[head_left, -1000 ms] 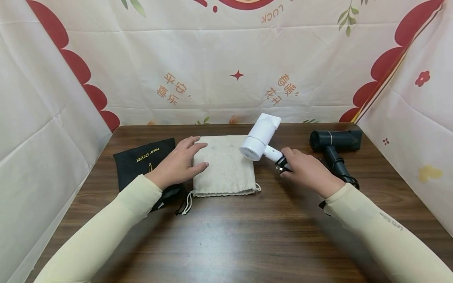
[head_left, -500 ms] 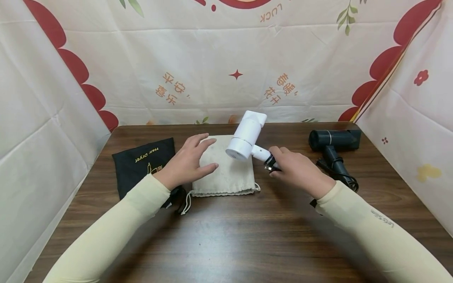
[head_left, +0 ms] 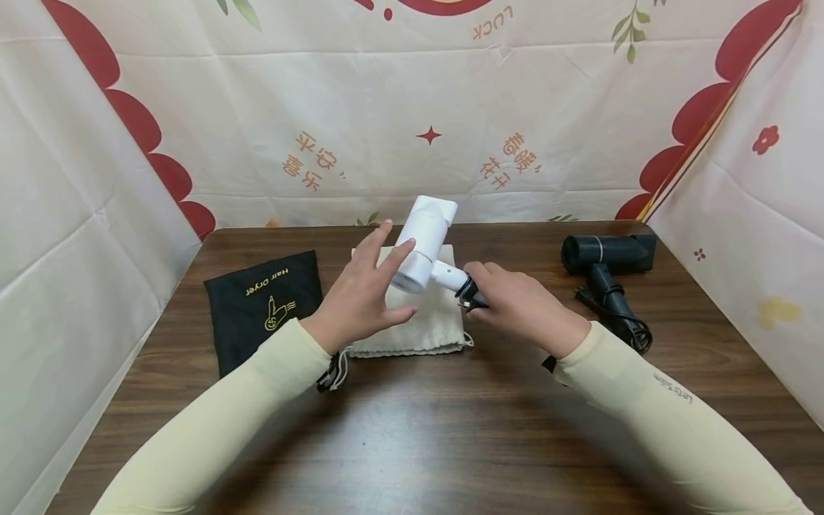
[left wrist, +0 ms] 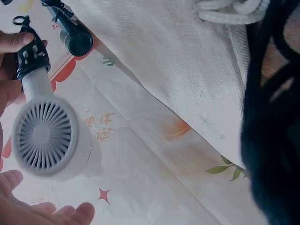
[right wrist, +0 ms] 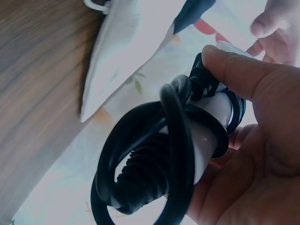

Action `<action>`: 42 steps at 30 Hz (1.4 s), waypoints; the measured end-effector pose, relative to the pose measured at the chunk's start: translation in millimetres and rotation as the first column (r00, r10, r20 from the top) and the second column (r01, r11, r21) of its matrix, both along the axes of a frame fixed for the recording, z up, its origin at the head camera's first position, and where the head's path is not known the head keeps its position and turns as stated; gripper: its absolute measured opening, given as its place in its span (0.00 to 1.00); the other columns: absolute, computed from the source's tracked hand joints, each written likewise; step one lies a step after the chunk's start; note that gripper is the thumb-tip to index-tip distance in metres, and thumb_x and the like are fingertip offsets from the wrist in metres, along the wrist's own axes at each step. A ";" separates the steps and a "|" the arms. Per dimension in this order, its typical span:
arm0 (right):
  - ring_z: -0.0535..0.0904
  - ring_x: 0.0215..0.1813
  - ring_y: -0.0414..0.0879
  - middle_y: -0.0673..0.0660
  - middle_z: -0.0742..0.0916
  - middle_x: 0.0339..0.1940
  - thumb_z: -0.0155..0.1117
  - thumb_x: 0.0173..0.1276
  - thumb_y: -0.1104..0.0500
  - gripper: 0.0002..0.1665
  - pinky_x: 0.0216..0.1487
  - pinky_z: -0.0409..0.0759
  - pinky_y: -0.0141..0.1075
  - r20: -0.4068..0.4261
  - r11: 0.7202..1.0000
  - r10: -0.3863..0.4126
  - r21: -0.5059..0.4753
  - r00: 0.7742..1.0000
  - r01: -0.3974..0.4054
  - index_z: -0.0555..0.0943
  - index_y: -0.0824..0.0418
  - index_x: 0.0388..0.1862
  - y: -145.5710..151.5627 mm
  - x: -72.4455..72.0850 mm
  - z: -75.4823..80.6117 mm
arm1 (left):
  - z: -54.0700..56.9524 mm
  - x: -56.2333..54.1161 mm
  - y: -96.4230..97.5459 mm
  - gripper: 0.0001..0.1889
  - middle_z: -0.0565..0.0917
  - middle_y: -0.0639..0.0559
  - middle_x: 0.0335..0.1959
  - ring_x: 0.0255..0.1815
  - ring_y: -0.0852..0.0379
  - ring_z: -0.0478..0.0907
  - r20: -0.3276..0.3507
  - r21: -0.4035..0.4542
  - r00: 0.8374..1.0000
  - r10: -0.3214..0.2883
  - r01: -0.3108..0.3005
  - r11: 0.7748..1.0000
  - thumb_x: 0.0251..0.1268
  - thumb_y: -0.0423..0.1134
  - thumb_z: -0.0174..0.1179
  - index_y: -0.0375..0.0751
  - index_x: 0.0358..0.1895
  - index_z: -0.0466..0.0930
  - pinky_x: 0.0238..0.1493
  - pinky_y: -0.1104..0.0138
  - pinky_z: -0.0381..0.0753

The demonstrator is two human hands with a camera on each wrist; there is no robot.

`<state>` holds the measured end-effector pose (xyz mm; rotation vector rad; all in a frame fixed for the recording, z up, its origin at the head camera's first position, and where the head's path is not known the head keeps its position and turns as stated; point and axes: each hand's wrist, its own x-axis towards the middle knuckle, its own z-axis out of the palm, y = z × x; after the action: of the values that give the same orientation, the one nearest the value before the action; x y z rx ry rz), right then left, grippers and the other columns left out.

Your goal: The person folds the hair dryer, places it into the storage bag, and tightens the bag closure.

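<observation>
A white hair dryer (head_left: 425, 232) is held up over the cream drawstring bag (head_left: 434, 322). My right hand (head_left: 524, 307) grips its handle, where a black cord (right wrist: 173, 140) is wound in loops. My left hand (head_left: 360, 297) is spread beside the dryer's barrel, fingers apart and thumb pointing right; its fingertips overlap the barrel in the head view. The round vented end of the dryer (left wrist: 44, 136) faces the left wrist camera. Part of the bag is hidden behind the left hand and the dryer.
A black pouch (head_left: 257, 307) printed "Hair Dryer" lies on the left of the brown wooden table (head_left: 412, 429). At the back right rests a black hair dryer (head_left: 608, 254) with its cord coiled round the handle. Printed cloth (head_left: 360, 93) hangs behind and at both sides.
My right hand has carried the white hair dryer leftward across the cream bag. My left hand has moved right, from the bag's left edge to the dryer's barrel.
</observation>
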<state>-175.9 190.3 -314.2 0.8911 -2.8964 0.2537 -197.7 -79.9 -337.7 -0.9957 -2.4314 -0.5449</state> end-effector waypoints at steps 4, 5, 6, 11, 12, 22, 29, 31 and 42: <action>0.75 0.30 0.48 0.56 0.80 0.38 0.76 0.61 0.56 0.32 0.29 0.75 0.43 -0.007 1.000 0.022 -0.018 1.000 -0.022 0.71 0.62 0.58 -5.5 -0.5 2.2 | -1.0 -1.3 2.6 0.51 0.53 0.34 0.76 0.76 0.38 0.52 -0.066 -0.001 0.998 0.016 -0.016 1.000 0.45 0.53 0.78 0.44 0.74 0.62 0.66 0.44 0.66; 0.76 0.30 0.48 0.56 0.80 0.38 0.76 0.61 0.56 0.32 0.29 0.75 0.43 -0.008 0.999 0.024 -0.021 1.000 -0.024 0.71 0.62 0.58 -6.7 -0.7 2.7 | -1.4 -1.7 3.0 0.52 0.53 0.33 0.76 0.76 0.38 0.52 -0.079 -0.001 0.997 0.021 -0.021 1.000 0.44 0.53 0.79 0.45 0.74 0.61 0.67 0.45 0.65; 0.76 0.30 0.48 0.57 0.80 0.39 0.76 0.61 0.56 0.32 0.29 0.75 0.43 -0.010 0.999 0.028 -0.026 1.000 -0.028 0.70 0.62 0.59 -7.5 -0.8 3.4 | -1.8 -2.0 3.4 0.53 0.53 0.33 0.76 0.76 0.38 0.52 -0.089 0.000 0.996 0.026 -0.026 1.000 0.43 0.53 0.79 0.45 0.74 0.61 0.67 0.46 0.65; 0.76 0.32 0.48 0.57 0.81 0.40 0.76 0.61 0.55 0.33 0.31 0.76 0.43 -0.011 0.999 0.028 -0.037 1.000 -0.028 0.70 0.62 0.60 -11.8 -0.8 7.2 | -5.0 -2.6 5.1 0.56 0.54 0.32 0.75 0.75 0.37 0.53 -0.107 0.021 0.993 0.039 -0.037 0.999 0.42 0.51 0.81 0.45 0.76 0.57 0.67 0.45 0.64; 0.77 0.33 0.48 0.57 0.81 0.41 0.76 0.61 0.55 0.34 0.32 0.77 0.43 -0.010 0.999 0.028 -0.037 1.000 -0.028 0.70 0.62 0.60 -12.7 -0.6 7.8 | -5.6 -2.6 5.3 0.56 0.54 0.32 0.75 0.75 0.37 0.53 -0.108 0.026 0.993 0.040 -0.037 0.999 0.42 0.50 0.81 0.45 0.76 0.57 0.67 0.46 0.65; 0.79 0.36 0.49 0.58 0.81 0.44 0.76 0.61 0.55 0.35 0.36 0.79 0.45 -0.015 0.999 0.031 -0.040 0.999 -0.032 0.70 0.62 0.62 -18.7 -0.3 8.9 | -5.2 -3.2 4.7 0.46 0.60 0.35 0.74 0.73 0.37 0.59 -0.133 0.056 0.990 0.052 -0.045 0.997 0.48 0.41 0.78 0.43 0.73 0.64 0.61 0.48 0.73; 0.77 0.35 0.50 0.61 0.79 0.44 0.74 0.62 0.55 0.44 0.35 0.77 0.43 -0.072 0.998 -0.011 -0.068 0.997 0.006 0.64 0.66 0.72 -23.2 -2.8 5.6 | -6.6 -3.9 4.0 0.38 0.67 0.30 0.69 0.69 0.34 0.66 -0.175 0.106 0.979 0.102 -0.085 0.991 0.48 0.38 0.77 0.34 0.66 0.72 0.60 0.49 0.74; 0.76 0.34 0.51 0.62 0.79 0.44 0.74 0.60 0.55 0.47 0.34 0.77 0.44 -0.098 0.998 -0.019 -0.060 0.995 0.013 0.62 0.67 0.73 -24.7 -3.1 4.1 | -7.1 -3.1 4.3 0.38 0.68 0.30 0.68 0.68 0.34 0.67 -0.183 0.115 0.976 0.120 -0.100 0.988 0.48 0.38 0.76 0.32 0.65 0.73 0.58 0.50 0.76; 0.77 0.32 0.55 0.64 0.79 0.37 0.80 0.52 0.57 0.41 0.29 0.79 0.47 -0.302 0.999 -0.043 -0.023 0.952 0.038 0.69 0.73 0.58 -31.2 -5.1 -6.9 | -6.6 1.2 7.0 0.37 0.70 0.31 0.67 0.66 0.34 0.69 -0.211 0.110 0.964 0.159 -0.139 0.984 0.49 0.40 0.75 0.31 0.65 0.73 0.53 0.49 0.79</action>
<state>-181.0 159.1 -321.1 0.7890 -2.6209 0.1241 -196.4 -72.9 -344.3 -0.7818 -2.2395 -0.4663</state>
